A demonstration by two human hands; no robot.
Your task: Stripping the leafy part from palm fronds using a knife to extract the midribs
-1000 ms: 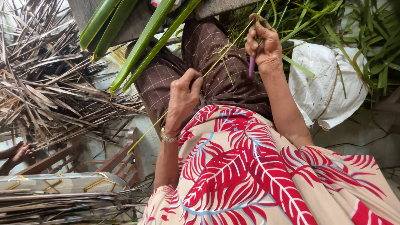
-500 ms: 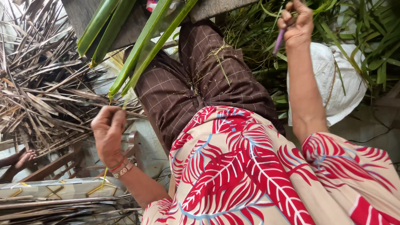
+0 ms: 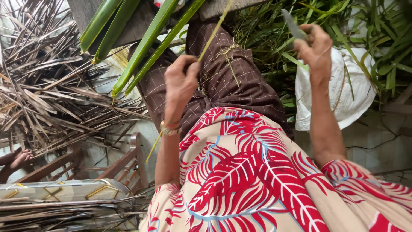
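My left hand (image 3: 180, 81) is closed on a thin yellow-green leaf midrib (image 3: 212, 34), which runs from above my lap down past my wrist. My right hand (image 3: 315, 49) is raised to the right and grips a small knife (image 3: 293, 25), its grey blade pointing up and left. Both hands hover over my lap, which is covered by brown checked cloth (image 3: 223, 81) with small plant scraps on it. The red-and-cream leaf-print shirt (image 3: 257, 172) fills the lower part of the view.
Long green palm fronds (image 3: 146, 43) lie across a wooden plank at the top. Dry brown leaf strips (image 3: 51, 94) are heaped at left, fresh green leaves (image 3: 377, 34) at right beside a white sack (image 3: 343, 90). Another person's foot (image 3: 19, 159) shows at far left near a wooden frame (image 3: 124, 163).
My left hand came back from the lower left to over my lap, holding a midrib upright. My right hand lowered slightly and turned so the knife blade points up.
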